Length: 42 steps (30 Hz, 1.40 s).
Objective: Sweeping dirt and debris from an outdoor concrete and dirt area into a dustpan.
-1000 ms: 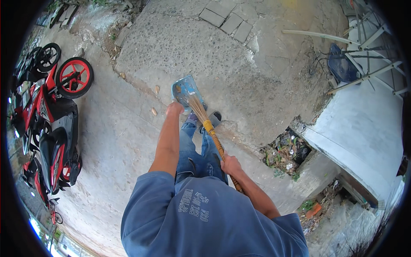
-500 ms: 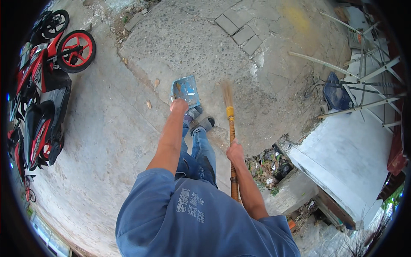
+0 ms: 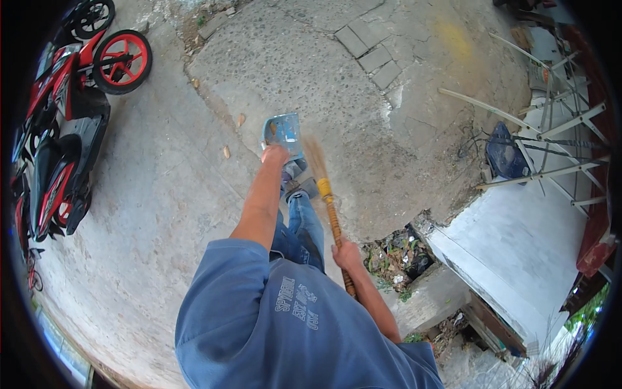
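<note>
My left hand [image 3: 275, 154] is closed at the near edge of a worn blue dustpan [image 3: 284, 131], just ahead of my feet. A little brownish debris seems to lie in the pan. The grip itself is hidden under my fingers. Wrapped around the brown banded handle of a broom [image 3: 330, 211] is my right hand [image 3: 347, 254]. The broom has a yellow binding, and its pale bristles slant up and left, close to the right side of the dustpan. Small dry leaves [image 3: 226, 152] lie on the concrete to the left of the pan.
Red and black motorcycles [image 3: 65, 162] stand along the left. To the right are a white metal frame [image 3: 551, 139], a dark blue object [image 3: 506, 150] and a pale slab [image 3: 512, 230]. A litter-filled gap [image 3: 398, 259] opens right of my right hand. Loose paving blocks [image 3: 374, 58] lie ahead.
The broom has swung left, bringing its bristles from well right of the dustpan to near its side. My right hand has moved slightly left and down. The left hand still holds the dustpan.
</note>
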Each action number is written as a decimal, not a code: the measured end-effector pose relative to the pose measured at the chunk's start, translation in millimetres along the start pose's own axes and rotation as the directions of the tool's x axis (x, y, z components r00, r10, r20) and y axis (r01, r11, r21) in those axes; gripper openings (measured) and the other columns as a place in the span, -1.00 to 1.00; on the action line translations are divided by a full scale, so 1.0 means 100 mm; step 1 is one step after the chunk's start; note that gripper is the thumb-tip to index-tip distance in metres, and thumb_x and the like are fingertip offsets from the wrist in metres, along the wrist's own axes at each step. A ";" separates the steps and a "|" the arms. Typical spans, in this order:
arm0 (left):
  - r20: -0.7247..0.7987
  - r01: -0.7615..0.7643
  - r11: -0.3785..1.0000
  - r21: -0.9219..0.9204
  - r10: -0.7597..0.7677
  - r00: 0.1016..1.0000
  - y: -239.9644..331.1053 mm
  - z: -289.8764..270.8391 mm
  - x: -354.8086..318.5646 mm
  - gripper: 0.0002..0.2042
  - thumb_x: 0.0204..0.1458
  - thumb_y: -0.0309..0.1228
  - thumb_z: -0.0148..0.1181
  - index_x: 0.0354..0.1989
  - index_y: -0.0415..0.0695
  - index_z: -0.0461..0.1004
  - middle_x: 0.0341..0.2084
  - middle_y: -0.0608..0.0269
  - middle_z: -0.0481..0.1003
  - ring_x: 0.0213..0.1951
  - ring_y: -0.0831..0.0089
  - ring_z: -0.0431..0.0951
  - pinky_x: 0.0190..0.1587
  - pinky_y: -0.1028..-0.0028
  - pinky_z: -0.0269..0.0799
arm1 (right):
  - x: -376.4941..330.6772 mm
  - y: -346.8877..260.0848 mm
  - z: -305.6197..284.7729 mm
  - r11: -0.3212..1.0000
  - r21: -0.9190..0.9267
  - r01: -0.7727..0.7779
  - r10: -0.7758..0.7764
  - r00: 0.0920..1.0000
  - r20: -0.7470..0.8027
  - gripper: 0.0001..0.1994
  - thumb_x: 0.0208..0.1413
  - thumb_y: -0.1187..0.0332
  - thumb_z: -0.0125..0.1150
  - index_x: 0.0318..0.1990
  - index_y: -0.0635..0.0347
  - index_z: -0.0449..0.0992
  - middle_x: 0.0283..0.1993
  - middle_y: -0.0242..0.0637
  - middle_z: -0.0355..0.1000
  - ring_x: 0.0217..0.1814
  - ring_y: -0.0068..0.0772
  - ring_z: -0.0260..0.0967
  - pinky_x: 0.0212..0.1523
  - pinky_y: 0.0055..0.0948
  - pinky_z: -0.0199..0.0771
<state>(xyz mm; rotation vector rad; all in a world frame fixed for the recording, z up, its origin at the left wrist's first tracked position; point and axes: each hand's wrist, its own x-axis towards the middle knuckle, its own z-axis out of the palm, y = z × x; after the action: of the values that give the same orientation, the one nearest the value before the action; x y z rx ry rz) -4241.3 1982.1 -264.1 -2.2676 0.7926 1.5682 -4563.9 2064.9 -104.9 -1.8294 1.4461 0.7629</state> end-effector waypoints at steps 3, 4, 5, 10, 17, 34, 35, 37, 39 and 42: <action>0.021 0.042 0.993 -0.112 -0.040 0.999 -0.37 0.07 0.06 -0.74 -0.31 -0.50 0.06 -0.35 -0.13 0.52 -0.25 0.07 0.47 -0.17 0.27 0.48 -0.21 0.35 0.42 | 0.06 0.04 -0.18 1.000 0.002 0.024 -0.024 0.998 -0.055 -0.62 -0.13 0.24 0.10 -0.20 0.36 0.34 -0.44 0.16 0.37 -0.31 0.14 0.34 -0.26 -0.13 0.36; 0.003 -0.023 1.000 -0.017 0.023 1.000 -0.54 0.13 0.08 -0.76 -0.32 -0.50 0.04 -0.40 -0.15 0.52 -0.34 0.06 0.49 -0.24 0.26 0.50 -0.26 0.36 0.43 | 0.09 0.05 -0.22 0.999 0.001 0.046 -0.045 0.994 -0.104 -0.62 -0.13 0.24 0.10 -0.20 0.35 0.34 -0.44 0.17 0.37 -0.32 0.15 0.34 -0.27 -0.14 0.36; -0.011 -0.084 0.994 0.077 0.085 0.996 -0.79 0.21 0.06 -0.78 -0.34 -0.51 0.03 -0.44 -0.18 0.53 -0.43 0.06 0.51 -0.32 0.25 0.53 -0.31 0.37 0.45 | 0.13 0.04 -0.26 0.997 -0.003 0.071 -0.071 0.986 -0.152 -0.62 -0.13 0.24 0.10 -0.20 0.35 0.34 -0.45 0.17 0.36 -0.33 0.16 0.33 -0.27 -0.14 0.36; -0.031 -0.056 0.982 -0.181 0.051 0.998 -1.70 0.76 -0.53 -0.81 -0.30 -0.46 -0.04 -0.57 -0.29 0.48 -0.67 -0.01 0.47 -0.51 0.20 0.53 -0.43 0.36 0.45 | 0.36 -0.29 -0.56 0.992 -0.064 0.111 -0.119 0.981 -0.151 -0.48 -0.13 0.25 0.07 0.00 0.37 0.21 -0.37 0.19 0.36 -0.26 0.13 0.33 -0.21 -0.15 0.35; -0.078 0.119 0.745 -0.656 -0.225 0.971 -2.31 1.87 -1.22 -0.74 -0.27 -0.45 -0.08 -0.39 -0.26 0.45 -0.64 -0.03 0.47 -0.49 0.20 0.54 -0.40 0.30 0.46 | 0.87 -1.13 -0.56 0.924 -0.289 0.252 -0.261 0.965 0.010 -0.42 -0.08 0.28 0.01 0.12 0.32 0.08 -0.24 0.12 0.36 -0.13 0.06 0.30 -0.09 -0.17 0.31; 0.290 0.422 0.251 -0.871 -0.430 0.855 -2.98 2.33 -1.07 -0.81 -0.23 -0.51 -0.10 -0.66 -0.30 0.47 -0.73 0.09 0.47 -0.65 0.29 0.52 -0.56 0.38 0.46 | 1.25 -1.96 -0.02 0.678 -0.624 0.389 -0.230 0.918 0.323 -0.48 -0.05 0.38 -0.04 0.12 0.33 0.09 -0.11 0.02 0.33 -0.04 -0.10 0.30 -0.08 -0.29 0.35; 0.290 0.413 0.262 -0.872 -0.404 0.868 -3.07 2.24 -1.04 -0.80 -0.21 -0.52 -0.14 -0.52 -0.33 0.44 -0.74 0.07 0.43 -0.70 0.29 0.47 -0.59 0.31 0.42 | 1.25 -1.88 0.05 0.659 -0.616 0.432 -0.292 0.902 0.319 -0.51 -0.06 0.36 -0.03 0.06 0.35 0.14 -0.17 0.06 0.35 -0.09 -0.03 0.31 -0.10 -0.26 0.36; 0.310 0.425 0.278 -0.862 -0.375 0.874 -3.24 2.09 -0.98 -0.76 -0.19 -0.54 -0.18 -0.38 -0.33 0.41 -0.76 0.07 0.40 -0.74 0.30 0.42 -0.61 0.25 0.35 | 1.20 -1.86 0.12 0.619 -0.617 0.486 -0.359 0.874 0.328 -0.54 -0.08 0.33 -0.02 0.01 0.37 0.19 -0.23 0.10 0.37 -0.13 0.04 0.32 -0.13 -0.23 0.36; 0.332 0.441 0.269 -0.856 -0.369 0.868 -3.34 1.90 -0.95 -0.76 -0.19 -0.54 -0.19 -0.39 -0.30 0.41 -0.76 0.08 0.39 -0.73 0.31 0.42 -0.60 0.26 0.34 | 1.09 -1.96 0.13 0.681 -0.584 0.442 -0.305 0.896 0.322 -0.52 -0.08 0.31 -0.02 0.03 0.38 0.18 -0.22 0.11 0.36 -0.14 0.05 0.32 -0.13 -0.22 0.36; 0.416 0.501 0.427 -0.753 -0.280 0.865 -3.47 1.67 -0.86 -0.78 -0.19 -0.54 -0.20 -0.41 -0.29 0.40 -0.76 0.09 0.40 -0.73 0.34 0.40 -0.60 0.30 0.31 | 1.00 -1.98 0.20 0.614 -0.580 0.535 -0.367 0.844 0.391 -0.48 -0.08 0.28 0.00 0.06 0.37 0.15 -0.20 0.13 0.35 -0.14 0.06 0.31 -0.11 -0.22 0.35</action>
<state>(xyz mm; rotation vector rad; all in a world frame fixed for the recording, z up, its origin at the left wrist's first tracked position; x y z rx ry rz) -4193.1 2373.8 -276.3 -2.4373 -0.7752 2.1685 -4350.2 2054.1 -166.2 -2.3984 0.4831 1.2858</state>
